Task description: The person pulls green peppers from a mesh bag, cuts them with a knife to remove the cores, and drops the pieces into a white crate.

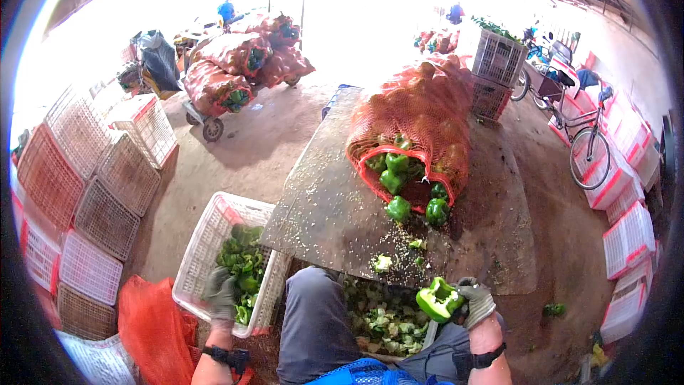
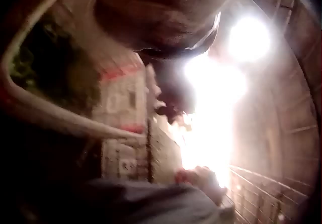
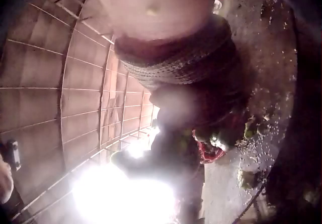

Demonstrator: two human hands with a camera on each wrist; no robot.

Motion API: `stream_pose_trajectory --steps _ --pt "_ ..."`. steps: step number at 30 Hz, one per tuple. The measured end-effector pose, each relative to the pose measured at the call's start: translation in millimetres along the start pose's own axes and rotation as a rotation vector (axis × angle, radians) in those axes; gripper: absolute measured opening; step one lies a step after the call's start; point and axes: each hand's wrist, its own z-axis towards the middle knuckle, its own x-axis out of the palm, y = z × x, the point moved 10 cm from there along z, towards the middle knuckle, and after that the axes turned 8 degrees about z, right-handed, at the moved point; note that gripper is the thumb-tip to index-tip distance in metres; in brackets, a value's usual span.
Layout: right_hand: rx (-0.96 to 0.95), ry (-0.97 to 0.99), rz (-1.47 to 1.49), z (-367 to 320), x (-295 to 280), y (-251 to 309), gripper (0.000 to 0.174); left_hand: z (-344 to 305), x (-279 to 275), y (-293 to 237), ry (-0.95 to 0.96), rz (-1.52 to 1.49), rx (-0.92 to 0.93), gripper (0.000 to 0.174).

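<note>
In the head view my gloved right hand (image 1: pixel 476 301) grips a cut green bell pepper (image 1: pixel 436 301), its pale inside showing, near the front edge of the board (image 1: pixel 328 221). My gloved left hand (image 1: pixel 222 292) is blurred, over the near left side of a white crate (image 1: pixel 187 265) of green pepper pieces (image 1: pixel 246 260); I cannot tell whether it holds anything. A red mesh sack (image 1: pixel 427 114) lies on the board, its mouth toward me, with whole green bell peppers (image 1: pixel 397 208) at the opening. Pale pepper scraps (image 1: pixel 383 264) and seeds are scattered before it.
Below the board's edge, between my knees, is a container of pepper trimmings (image 1: pixel 388 324). An orange mesh bag (image 1: pixel 153 321) lies left of the white crate. Stacked crates (image 1: pixel 107 207) line the left side. Loaded sacks on a cart (image 1: pixel 228 75) and a bicycle (image 1: pixel 590 150) stand farther off.
</note>
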Motion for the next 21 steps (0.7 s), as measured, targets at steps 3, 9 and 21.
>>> stream_pose_trajectory --steps 3,9,21 --pt "-0.112 0.169 0.283 -1 81 22 0.021 -16 94 -216 0.350 0.208 0.550 0.039" --pt "-0.046 0.182 0.331 -82 137 59 0.023 -187 206 -400 0.628 0.148 1.512 0.046" --pt "0.009 0.405 0.181 -102 167 56 0.025 -177 158 -341 0.462 0.287 1.377 0.025"
